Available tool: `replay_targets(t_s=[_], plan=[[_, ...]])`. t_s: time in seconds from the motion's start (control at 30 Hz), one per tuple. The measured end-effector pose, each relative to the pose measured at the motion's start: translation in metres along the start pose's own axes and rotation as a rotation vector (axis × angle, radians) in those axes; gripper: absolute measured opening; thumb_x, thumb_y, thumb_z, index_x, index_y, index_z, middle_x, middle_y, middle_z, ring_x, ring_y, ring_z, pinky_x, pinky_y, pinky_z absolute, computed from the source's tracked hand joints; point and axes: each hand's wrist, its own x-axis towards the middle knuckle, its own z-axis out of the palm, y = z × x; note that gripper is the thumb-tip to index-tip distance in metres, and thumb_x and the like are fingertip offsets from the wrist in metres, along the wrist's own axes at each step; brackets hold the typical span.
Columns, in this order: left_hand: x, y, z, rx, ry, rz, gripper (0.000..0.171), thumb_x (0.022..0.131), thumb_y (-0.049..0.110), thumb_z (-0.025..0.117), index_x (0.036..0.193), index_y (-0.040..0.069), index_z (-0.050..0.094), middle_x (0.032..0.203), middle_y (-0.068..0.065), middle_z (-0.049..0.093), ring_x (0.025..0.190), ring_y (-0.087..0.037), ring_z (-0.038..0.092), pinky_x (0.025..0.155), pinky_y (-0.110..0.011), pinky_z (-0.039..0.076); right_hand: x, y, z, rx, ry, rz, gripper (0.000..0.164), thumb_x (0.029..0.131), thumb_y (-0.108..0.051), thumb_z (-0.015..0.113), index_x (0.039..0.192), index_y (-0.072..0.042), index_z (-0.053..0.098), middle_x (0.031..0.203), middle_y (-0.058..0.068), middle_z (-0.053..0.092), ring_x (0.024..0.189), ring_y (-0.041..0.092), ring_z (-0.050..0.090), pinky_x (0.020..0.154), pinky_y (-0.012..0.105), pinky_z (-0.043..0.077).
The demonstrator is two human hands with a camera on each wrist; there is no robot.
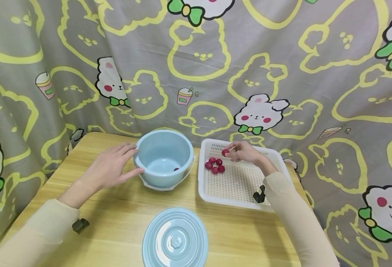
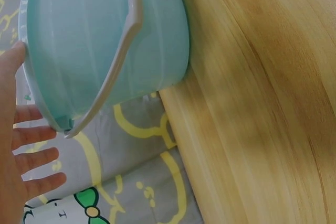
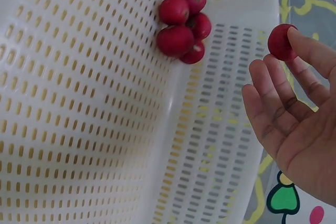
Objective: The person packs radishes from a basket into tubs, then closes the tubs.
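My right hand (image 1: 244, 152) pinches a small round red radish (image 3: 281, 42) between thumb and fingertips, above the far side of a white perforated plastic basket (image 1: 201, 181). Several more radishes (image 3: 175, 40) lie clustered in the basket, toward its left side in the head view. On the left, a light blue bucket (image 1: 164, 181) stands upright, with a dark red bit (image 1: 176, 169) showing on its floor. My left hand (image 1: 110, 167) is at the bucket's left rim, its fingers spread and fairly straight; the left wrist view shows the thumb and fingertips right at the rim (image 2: 32, 77).
A light blue round lid (image 1: 175, 239) with a central knob lies on the wooden table (image 1: 119, 230), in front of the bucket. The bucket's pale handle (image 1: 190, 172) hangs down its side. A patterned grey curtain (image 1: 202, 48) hangs behind the table.
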Motion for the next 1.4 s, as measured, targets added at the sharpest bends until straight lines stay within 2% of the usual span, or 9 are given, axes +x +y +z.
replay_targets(t_s=[0.33, 0.57, 0.67, 0.93, 1.13, 1.27, 1.4], plan=[[-0.004, 0.001, 0.000, 0.005, 0.016, 0.000, 0.069, 0.092, 0.056, 0.074, 0.136, 0.003, 0.067, 0.143, -0.022, 0.066, 0.133, -0.047, 0.062, 0.109, -0.064, 0.053, -0.003, -0.013, 0.000, 0.025, 0.012, -0.036, 0.037, 0.100, -0.023, 0.074, 0.131, -0.003, 0.065, 0.112, 0.021, 0.069, 0.092, 0.030, 0.070, 0.075, 0.026, 0.060], [-0.004, 0.000, 0.000, 0.004, 0.030, 0.007, 0.069, 0.092, 0.056, 0.074, 0.136, 0.003, 0.067, 0.142, -0.023, 0.066, 0.133, -0.047, 0.062, 0.108, -0.065, 0.053, -0.005, -0.023, 0.001, 0.038, 0.030, -0.079, 0.037, 0.100, -0.024, 0.075, 0.130, -0.005, 0.066, 0.105, 0.011, 0.067, 0.094, 0.035, 0.070, 0.075, 0.026, 0.061], [-0.004, -0.001, 0.001, 0.002, 0.023, 0.005, 0.069, 0.093, 0.056, 0.073, 0.136, 0.002, 0.066, 0.142, -0.023, 0.065, 0.133, -0.047, 0.061, 0.109, -0.066, 0.052, -0.007, -0.030, 0.003, 0.046, 0.034, -0.104, 0.037, 0.099, -0.023, 0.075, 0.130, -0.005, 0.067, 0.104, 0.010, 0.068, 0.093, 0.036, 0.069, 0.075, 0.026, 0.061], [-0.002, 0.000, 0.001, -0.002, 0.008, 0.002, 0.070, 0.093, 0.055, 0.073, 0.138, 0.002, 0.065, 0.144, -0.023, 0.065, 0.134, -0.047, 0.061, 0.109, -0.065, 0.052, -0.011, -0.053, 0.010, 0.031, 0.033, -0.143, 0.033, 0.099, -0.024, 0.076, 0.127, -0.009, 0.069, 0.105, 0.010, 0.070, 0.086, 0.022, 0.071, 0.079, 0.027, 0.063], [-0.001, -0.001, 0.002, -0.006, 0.006, -0.001, 0.070, 0.094, 0.056, 0.073, 0.138, 0.002, 0.065, 0.144, -0.023, 0.065, 0.133, -0.047, 0.061, 0.109, -0.065, 0.052, -0.012, -0.074, 0.019, 0.037, 0.019, -0.174, 0.033, 0.097, -0.024, 0.077, 0.127, -0.012, 0.069, 0.106, 0.009, 0.068, 0.090, 0.025, 0.070, 0.079, 0.028, 0.063], [-0.001, -0.001, 0.002, -0.006, 0.004, 0.000, 0.070, 0.094, 0.056, 0.072, 0.138, 0.002, 0.065, 0.144, -0.023, 0.064, 0.133, -0.047, 0.061, 0.109, -0.065, 0.052, -0.011, -0.085, 0.026, 0.061, -0.002, -0.206, 0.034, 0.097, -0.021, 0.077, 0.128, -0.009, 0.069, 0.104, 0.008, 0.067, 0.092, 0.030, 0.070, 0.079, 0.026, 0.062], [0.000, -0.001, 0.002, -0.006, 0.001, 0.001, 0.070, 0.094, 0.057, 0.072, 0.138, 0.002, 0.065, 0.144, -0.023, 0.064, 0.133, -0.047, 0.061, 0.109, -0.065, 0.052, -0.010, -0.096, 0.033, 0.087, -0.024, -0.228, 0.033, 0.098, -0.018, 0.076, 0.128, -0.007, 0.069, 0.101, 0.007, 0.067, 0.091, 0.027, 0.071, 0.078, 0.025, 0.062]])
